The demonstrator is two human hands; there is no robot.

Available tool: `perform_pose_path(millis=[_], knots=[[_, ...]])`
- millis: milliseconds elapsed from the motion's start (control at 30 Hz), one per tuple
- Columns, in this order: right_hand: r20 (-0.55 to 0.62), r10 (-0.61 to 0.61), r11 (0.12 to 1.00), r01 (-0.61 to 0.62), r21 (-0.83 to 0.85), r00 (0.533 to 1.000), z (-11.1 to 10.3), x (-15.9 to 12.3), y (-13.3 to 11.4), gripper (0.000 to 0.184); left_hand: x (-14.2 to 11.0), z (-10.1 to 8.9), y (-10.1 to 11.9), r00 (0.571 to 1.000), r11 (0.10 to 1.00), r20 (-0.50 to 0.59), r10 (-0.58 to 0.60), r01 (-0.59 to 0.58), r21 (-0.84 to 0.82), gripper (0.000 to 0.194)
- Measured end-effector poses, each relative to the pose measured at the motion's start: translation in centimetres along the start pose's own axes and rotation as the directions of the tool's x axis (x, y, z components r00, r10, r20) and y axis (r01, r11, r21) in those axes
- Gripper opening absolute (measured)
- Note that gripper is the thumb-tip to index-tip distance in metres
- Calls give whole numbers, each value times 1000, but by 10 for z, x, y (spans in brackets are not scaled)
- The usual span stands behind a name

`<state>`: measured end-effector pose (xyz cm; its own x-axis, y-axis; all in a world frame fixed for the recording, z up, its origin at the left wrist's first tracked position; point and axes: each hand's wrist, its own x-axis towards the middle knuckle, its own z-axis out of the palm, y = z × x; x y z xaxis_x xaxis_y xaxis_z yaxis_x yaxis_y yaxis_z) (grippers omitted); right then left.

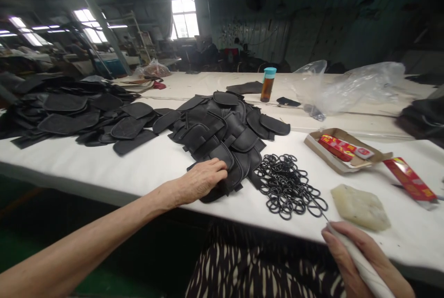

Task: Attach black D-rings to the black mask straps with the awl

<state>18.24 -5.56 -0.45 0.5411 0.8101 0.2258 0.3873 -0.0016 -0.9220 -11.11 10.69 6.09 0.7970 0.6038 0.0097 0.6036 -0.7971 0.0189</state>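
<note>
While daylight is coming through far windows, the white tabletop (104,164) is stretching across the whole scene, carrying everything from left to right. Lying on its far left, a wide heap of flat black pieces (69,113) is spreading toward the middle. Just right of that, a second stack of black stitched pieces (222,131) is sitting in the centre, and the left hand (201,180) is resting on its near edge, palm down, fingers (218,166) lying close together and pressing lightly on the nearest piece. Crumpled clear plastic bags (354,85) are lying at the far right. Near the right side, a shallow cardboard tray (333,157) is holding a red and yellow packet (343,148), and another red packet (409,180) is lying just beyond its right end. A pale waxy lump (360,205) is sitting near the right front edge. Between it and the centre stack, a loose scatter of small black rings (287,185) is lying on the tabletop, touching the stack's near right corner. At the near right, the right hand (360,256) is gripping a white-handled tool (357,261), fingers wrapped around the handle, its thin metal tip pointing toward the rings. A brown bottle with a teal cap (268,84) is standing upright at the far middle.
</note>
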Motion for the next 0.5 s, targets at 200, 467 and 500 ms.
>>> perform_pose_path(millis=[200, 467, 500], knots=[[-46, -32, 999, 34, 34, 998, 16, -7, 0, 27, -5, 12, -20, 989, 979, -92, -113, 96, -178, 21], [108, -447, 878, 459, -138, 888, 33, 2, 1, 13, -21, -37, 8, 809, 763, -288, -512, 275, -585, 13], [116, -498, 844, 511, -162, 859, 36, 4, 1, 14, -21, -45, 17, 768, 706, -275, -579, 304, -640, 14]])
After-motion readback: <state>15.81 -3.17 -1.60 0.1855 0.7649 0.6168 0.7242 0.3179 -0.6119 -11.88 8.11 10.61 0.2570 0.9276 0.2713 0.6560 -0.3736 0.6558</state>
